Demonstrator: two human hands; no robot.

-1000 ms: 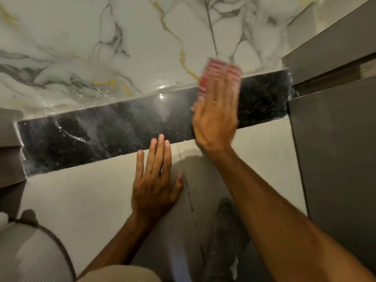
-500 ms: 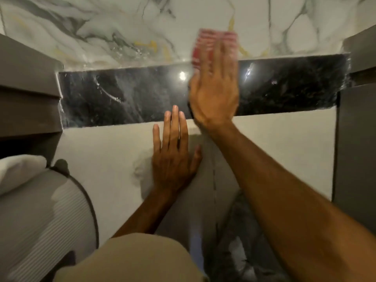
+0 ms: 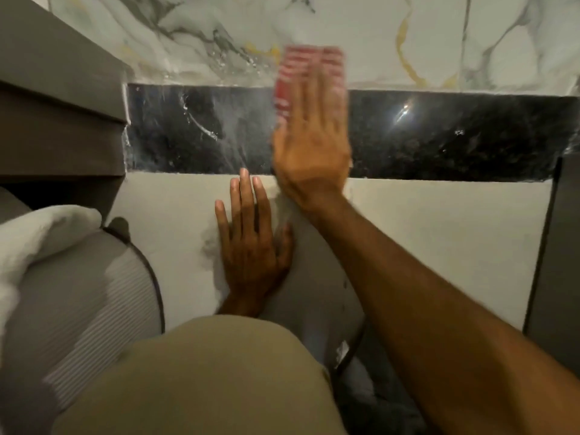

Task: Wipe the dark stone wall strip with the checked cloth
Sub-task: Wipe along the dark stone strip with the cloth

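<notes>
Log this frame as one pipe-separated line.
phase: wipe | right hand: flat, pressing checked cloth on dark stone strip | left hand: flat on pale wall

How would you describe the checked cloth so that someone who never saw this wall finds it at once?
Find the dark stone strip running across the wall, below the veined white marble. Near its middle the right hand lies flat against it, and the checked cloth is pressed under that hand, sticking out at the top. It is the only red-and-white thing in view.
</notes>
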